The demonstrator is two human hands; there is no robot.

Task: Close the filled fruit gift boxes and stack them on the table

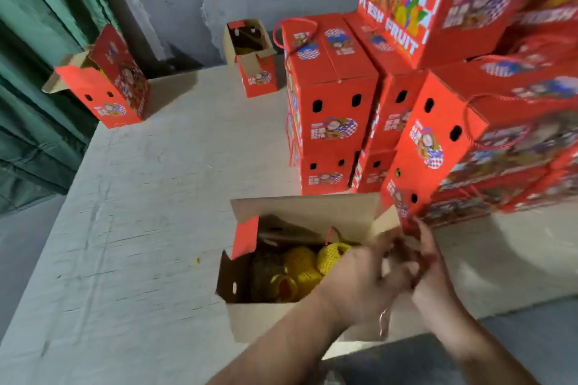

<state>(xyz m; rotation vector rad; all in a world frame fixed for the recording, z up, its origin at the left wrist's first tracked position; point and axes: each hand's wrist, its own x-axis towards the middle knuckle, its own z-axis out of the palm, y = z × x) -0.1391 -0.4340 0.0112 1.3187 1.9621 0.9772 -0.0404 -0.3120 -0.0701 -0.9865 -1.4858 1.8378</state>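
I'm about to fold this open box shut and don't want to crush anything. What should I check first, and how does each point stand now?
1. Fruit in the open box sits below the rim: ok, the yellow-netted fruit lies low.
2. Flaps free: ok, the left flap and the back flap stand up.
3. Rope handle clear: cannot tell.
4. Left hand and right hand grip on the right flap: cannot tell, blurred.
5. Room on the table beside the stack of closed boxes: ok.

Open box at the near counter edge, stacks behind right.
An open box (pixel 300 262) holding netted fruit (pixel 312 262) is set on the counter (pixel 140 212); closed boxes (pixel 337 103) are stacked behind it to the right, two open boxes (pixel 106 84) far left.
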